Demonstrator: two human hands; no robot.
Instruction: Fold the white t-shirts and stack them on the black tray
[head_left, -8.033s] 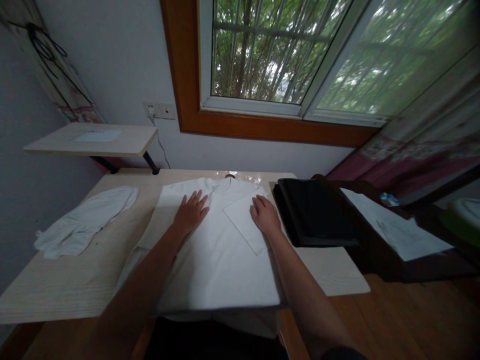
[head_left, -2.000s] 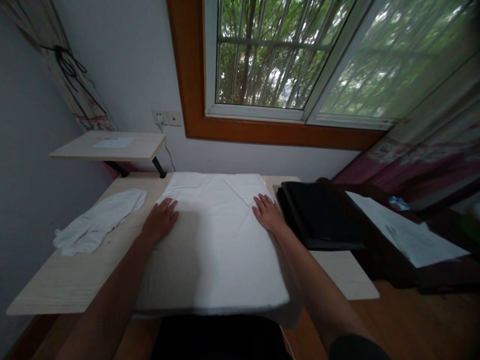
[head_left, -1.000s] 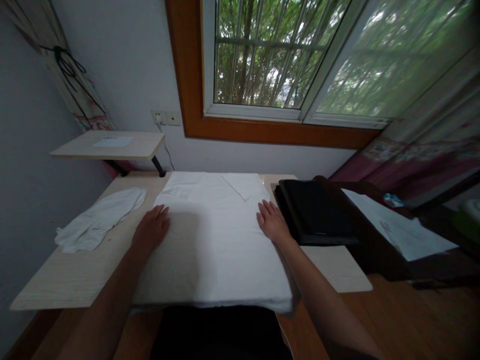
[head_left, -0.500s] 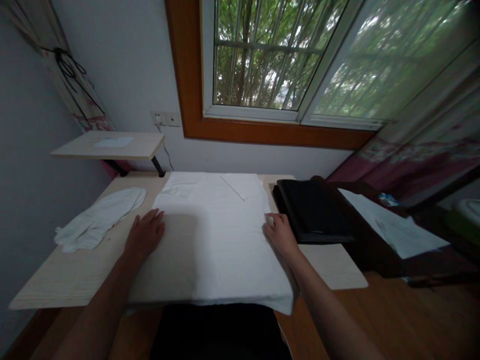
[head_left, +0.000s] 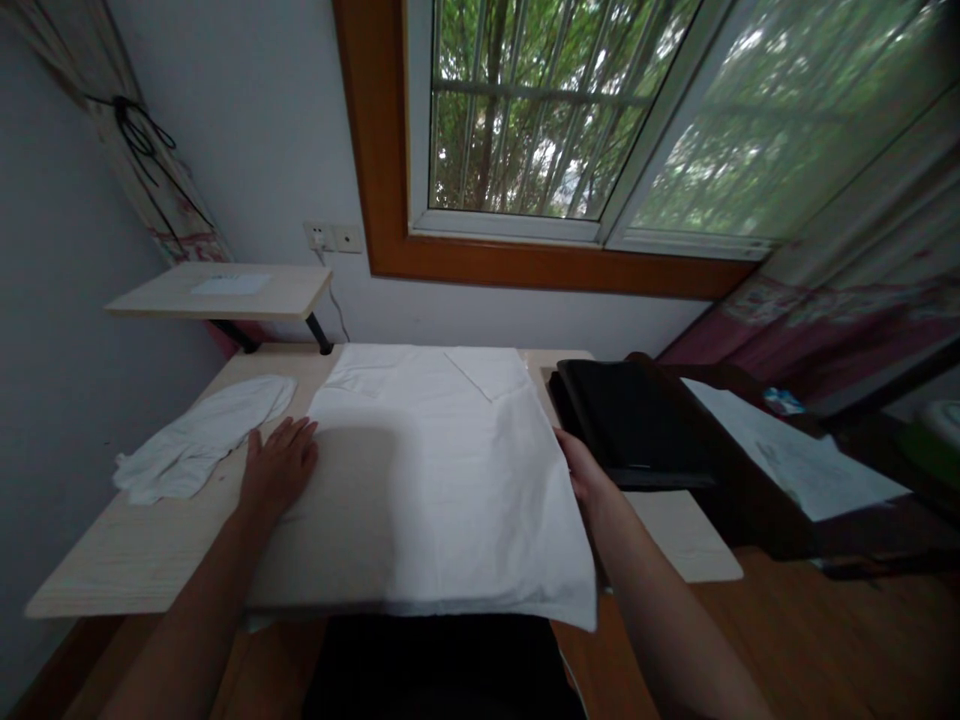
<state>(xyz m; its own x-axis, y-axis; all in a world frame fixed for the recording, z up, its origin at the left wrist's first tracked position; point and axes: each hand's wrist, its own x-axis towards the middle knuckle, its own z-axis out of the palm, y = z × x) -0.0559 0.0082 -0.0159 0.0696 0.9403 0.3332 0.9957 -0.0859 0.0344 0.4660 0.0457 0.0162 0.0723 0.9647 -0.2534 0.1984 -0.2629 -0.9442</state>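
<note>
A white T-shirt (head_left: 450, 480) lies spread on the table in front of me, its near edge hanging slightly over the front. Diagonal folds, like turned-in sleeves, show near its far end. My left hand (head_left: 281, 460) rests flat at the shirt's left edge, fingers spread. On the other side my right hand (head_left: 589, 478) holds up the right edge; most of its fingers are hidden behind the cloth. A second crumpled white cloth (head_left: 206, 435) lies to the left of my left hand.
A light wooden table (head_left: 105, 575) carries everything, with a small raised shelf (head_left: 285, 298) at its far left. Black folders (head_left: 637, 415) are stacked right of the shirt. Beyond them, paper sheets (head_left: 795, 455) lie on a dark surface. A window (head_left: 555, 130) is ahead.
My right hand has moved outward and under the right edge, which is now raised and shifted right. My left hand has slid slightly left and spread its fingers flatter.
</note>
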